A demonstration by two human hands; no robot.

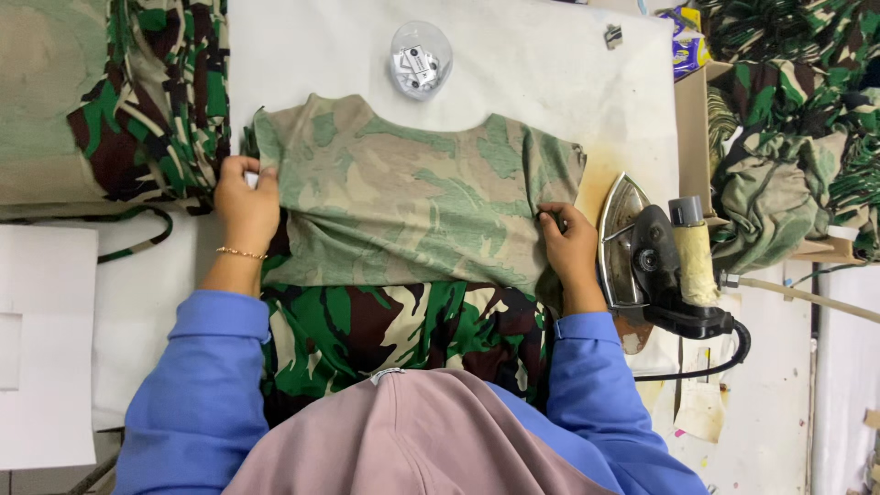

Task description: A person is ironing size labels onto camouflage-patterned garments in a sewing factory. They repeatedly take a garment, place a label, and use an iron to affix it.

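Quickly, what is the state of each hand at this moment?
Left hand: closed, pinching the left edge of the faded camouflage fabric piece.
Right hand: fingers pressed on the right edge of the same fabric; a real grip cannot be told.

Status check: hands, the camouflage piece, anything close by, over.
Left hand pinching camouflage fabric piece at its left edge. Right hand pressing its right edge. Iron standing beside right hand; clear container beyond fabric.
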